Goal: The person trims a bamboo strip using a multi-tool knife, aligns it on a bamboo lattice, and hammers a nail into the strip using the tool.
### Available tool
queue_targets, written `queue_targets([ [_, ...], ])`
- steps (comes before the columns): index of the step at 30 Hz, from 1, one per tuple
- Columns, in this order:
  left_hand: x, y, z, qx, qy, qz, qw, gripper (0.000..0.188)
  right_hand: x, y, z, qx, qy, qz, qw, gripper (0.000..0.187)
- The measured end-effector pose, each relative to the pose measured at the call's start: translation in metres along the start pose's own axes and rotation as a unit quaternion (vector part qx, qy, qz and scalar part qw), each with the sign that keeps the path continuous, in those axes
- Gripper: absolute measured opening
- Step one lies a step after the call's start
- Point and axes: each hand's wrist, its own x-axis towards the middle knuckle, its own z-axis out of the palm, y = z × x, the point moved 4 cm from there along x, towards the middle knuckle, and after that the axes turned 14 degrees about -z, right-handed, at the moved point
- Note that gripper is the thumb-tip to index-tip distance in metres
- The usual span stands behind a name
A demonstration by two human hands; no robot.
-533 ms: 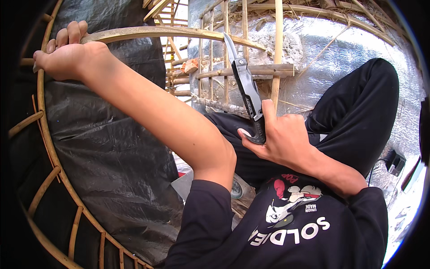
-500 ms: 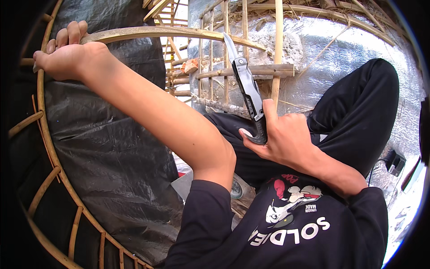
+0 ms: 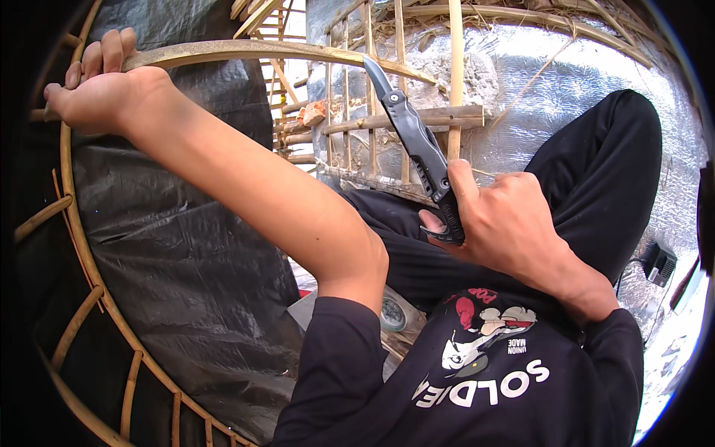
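Observation:
A long, pale bamboo strip point(image 3: 253, 50) stretches across the upper left, bowed slightly upward. At its left end my left hand point(image 3: 112, 93) is closed around it, arm stretched out. My right hand point(image 3: 510, 216) grips the black handle of a folding knife point(image 3: 417, 138), thumb laid along the handle. The knife's grey blade meets the strip near its thinner right end; how deep the edge sits cannot be told. Part of the handle is hidden inside my right fist.
Beyond the knife stands a lattice of sticks, crossed by a thicker stick point(image 3: 447, 117). An orange lump point(image 3: 313, 113) lies beside it. Silvery foil sheeting point(image 3: 536, 82) covers the right side, black plastic sheeting point(image 3: 179, 216) the left, along a curved bamboo rail point(image 3: 112, 313). A small black device point(image 3: 658, 264) lies far right.
My right hand has shifted right and slightly down, and the knife's handle has tilted and turned with it. The blade stays against the strip. My left hand keeps its hold.

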Motion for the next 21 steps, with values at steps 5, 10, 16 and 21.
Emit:
queue_targets([
  [5,-0.001,0.004,0.011,0.007,-0.035,0.005,0.999,0.04,-0.001,-0.002,-0.003,-0.005,0.017,-0.004,1.0,0.054],
  [10,0.0,0.006,0.016,0.01,0.019,-0.001,1.0,0.037,-0.003,-0.001,-0.009,-0.002,0.022,-0.001,1.0,0.055],
  [16,0.004,0.007,0.015,0.016,-0.031,0.012,0.999,0.036,-0.003,-0.016,-0.017,0.084,0.101,-0.028,0.991,0.049],
  [21,-0.001,0.011,0.023,0.014,-0.032,0.013,0.999,0.037,-0.002,-0.006,-0.004,0.058,0.047,0.05,0.996,0.042],
])
